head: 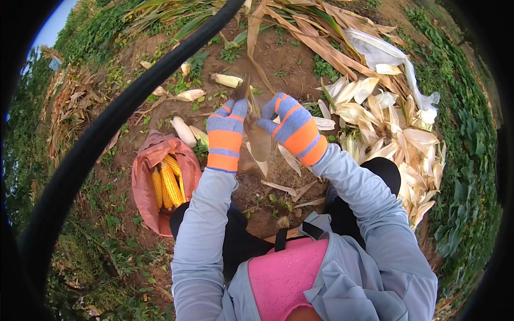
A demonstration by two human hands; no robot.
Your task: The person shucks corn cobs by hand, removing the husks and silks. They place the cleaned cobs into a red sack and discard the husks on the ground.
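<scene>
My left hand (225, 132), in a blue and orange knit glove, grips the top of a corn ear (258, 142) near its dry tip. Across from it my right hand (295, 125), gloved the same way, pinches the husk on the ear's other side. The ear hangs between the hands, pale brown and blurred, so how much husk covers it is hard to tell. Left of my left wrist stands a reddish woven sack (140, 192) with its mouth open. Several husked yellow corn cobs (172, 184) lie inside it.
A heap of stripped corn husks (401, 148) lies to my right, with a whitish plastic sheet (373, 50) above it. Several unhusked ears (227, 80) rest on the soil ahead. Dry corn stalks (317, 36) spread beyond. A dark strap (132, 100) crosses the view at left.
</scene>
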